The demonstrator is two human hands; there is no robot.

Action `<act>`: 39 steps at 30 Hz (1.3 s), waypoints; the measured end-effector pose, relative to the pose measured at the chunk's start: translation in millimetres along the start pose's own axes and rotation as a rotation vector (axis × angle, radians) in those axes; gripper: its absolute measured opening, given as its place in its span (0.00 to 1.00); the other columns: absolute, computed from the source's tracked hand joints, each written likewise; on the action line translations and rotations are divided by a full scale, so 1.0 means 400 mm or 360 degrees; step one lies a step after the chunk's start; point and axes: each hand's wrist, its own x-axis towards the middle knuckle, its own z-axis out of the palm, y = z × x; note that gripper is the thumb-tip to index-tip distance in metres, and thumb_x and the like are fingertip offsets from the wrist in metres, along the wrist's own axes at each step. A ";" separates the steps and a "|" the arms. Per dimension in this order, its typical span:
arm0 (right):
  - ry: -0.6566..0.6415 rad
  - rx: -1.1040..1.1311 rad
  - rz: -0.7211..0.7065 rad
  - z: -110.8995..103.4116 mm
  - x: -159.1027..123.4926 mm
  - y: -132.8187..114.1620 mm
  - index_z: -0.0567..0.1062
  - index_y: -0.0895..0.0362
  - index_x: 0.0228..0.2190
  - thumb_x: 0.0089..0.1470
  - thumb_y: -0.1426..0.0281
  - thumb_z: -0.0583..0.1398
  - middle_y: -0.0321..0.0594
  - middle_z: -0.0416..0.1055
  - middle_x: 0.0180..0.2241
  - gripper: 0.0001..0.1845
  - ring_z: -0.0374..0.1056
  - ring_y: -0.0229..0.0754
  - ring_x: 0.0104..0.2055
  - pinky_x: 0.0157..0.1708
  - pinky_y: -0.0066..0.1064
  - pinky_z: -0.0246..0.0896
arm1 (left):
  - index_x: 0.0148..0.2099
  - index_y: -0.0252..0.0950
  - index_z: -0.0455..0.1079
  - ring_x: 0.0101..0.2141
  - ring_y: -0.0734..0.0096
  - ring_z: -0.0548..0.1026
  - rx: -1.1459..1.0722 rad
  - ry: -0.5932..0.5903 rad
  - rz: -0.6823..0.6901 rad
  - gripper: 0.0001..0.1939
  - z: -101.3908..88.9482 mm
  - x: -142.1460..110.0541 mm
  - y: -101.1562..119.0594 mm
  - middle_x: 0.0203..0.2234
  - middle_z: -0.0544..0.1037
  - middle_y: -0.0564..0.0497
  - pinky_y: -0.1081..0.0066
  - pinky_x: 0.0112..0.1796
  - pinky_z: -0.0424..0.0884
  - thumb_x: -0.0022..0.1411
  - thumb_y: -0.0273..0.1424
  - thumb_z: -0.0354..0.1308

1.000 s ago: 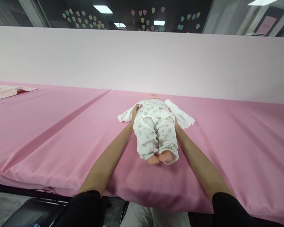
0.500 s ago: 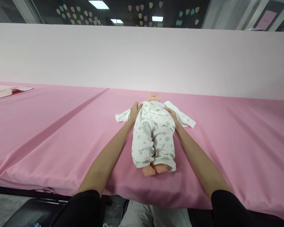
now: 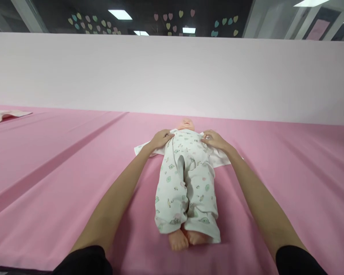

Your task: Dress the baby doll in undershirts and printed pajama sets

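Note:
A baby doll (image 3: 187, 124) lies on its back, its head at the far end and its bare feet toward me. It wears a white baby romper (image 3: 186, 179) with small green and pink prints. A gap shows in the cloth between the legs, and both sleeves spread outward. My left hand (image 3: 161, 138) is closed on the romper's edge at the shoulder on the left side. On the right side, my right hand (image 3: 213, 139) pinches the cloth by the other shoulder, thumb and fingertips bent together. The sleeves lie partly under my hands and wrists.
A pink sheet (image 3: 74, 172) covers the wide padded surface under the doll. Behind it rises a low white wall (image 3: 172, 76), with heart stickers on dark glass above. A pale pink cloth (image 3: 5, 114) lies at the far left.
My view has moved closer, so the doll looks larger and its feet lower in the picture. My hands have shifted from the romper's sides up toward its shoulders, my right fingers now bent.

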 end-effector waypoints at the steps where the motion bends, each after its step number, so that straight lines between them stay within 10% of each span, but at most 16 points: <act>1: -0.0008 0.0039 0.0090 0.016 0.006 0.013 0.67 0.56 0.23 0.49 0.63 0.57 0.40 0.69 0.37 0.10 0.63 0.45 0.43 0.45 0.35 0.55 | 0.25 0.38 0.55 0.31 0.66 0.68 0.0063 0.0028 -0.0012 0.20 0.008 0.005 -0.005 0.27 0.70 0.51 0.69 0.33 0.61 0.62 0.46 0.42; 8: 0.0448 -0.0235 0.0395 0.106 0.015 0.038 0.64 0.55 0.29 0.57 0.63 0.49 0.39 0.67 0.27 0.10 0.62 0.44 0.31 0.35 0.32 0.53 | 0.31 0.38 0.61 0.31 0.63 0.71 0.0284 0.0300 -0.0350 0.18 0.052 0.030 0.007 0.26 0.73 0.48 0.68 0.33 0.61 0.64 0.44 0.40; 13: 0.0249 0.0120 0.0498 0.034 0.018 0.042 0.67 0.56 0.28 0.54 0.57 0.53 0.40 0.70 0.32 0.15 0.64 0.42 0.34 0.35 0.29 0.55 | 0.44 0.38 0.64 0.41 0.61 0.72 -0.0024 0.0084 -0.0472 0.23 -0.005 0.023 -0.013 0.42 0.75 0.44 0.69 0.37 0.64 0.59 0.51 0.46; 18: -0.0117 -0.0289 0.0866 -0.036 -0.009 0.042 0.63 0.56 0.19 0.57 0.53 0.49 0.42 0.64 0.21 0.24 0.60 0.41 0.25 0.27 0.32 0.50 | 0.29 0.36 0.68 0.31 0.61 0.71 -0.0006 -0.0332 -0.0640 0.26 -0.053 0.009 -0.047 0.29 0.75 0.45 0.68 0.31 0.61 0.55 0.55 0.46; 30: -0.0036 -0.0210 0.1034 -0.066 -0.035 0.069 0.68 0.57 0.21 0.50 0.62 0.58 0.39 0.65 0.19 0.13 0.61 0.38 0.21 0.22 0.29 0.53 | 0.28 0.35 0.62 0.24 0.75 0.65 -0.1301 0.0145 -0.0682 0.07 -0.103 0.022 0.062 0.21 0.66 0.53 0.72 0.29 0.64 0.56 0.32 0.54; 39: -0.0193 -0.0403 0.1183 -0.088 -0.048 0.078 0.73 0.61 0.26 0.46 0.50 0.58 0.50 0.71 0.25 0.24 0.68 0.48 0.27 0.25 0.34 0.58 | 0.41 0.36 0.69 0.39 0.57 0.71 0.0492 0.0418 -0.0471 0.12 -0.148 -0.010 0.171 0.33 0.74 0.45 0.62 0.41 0.66 0.59 0.33 0.48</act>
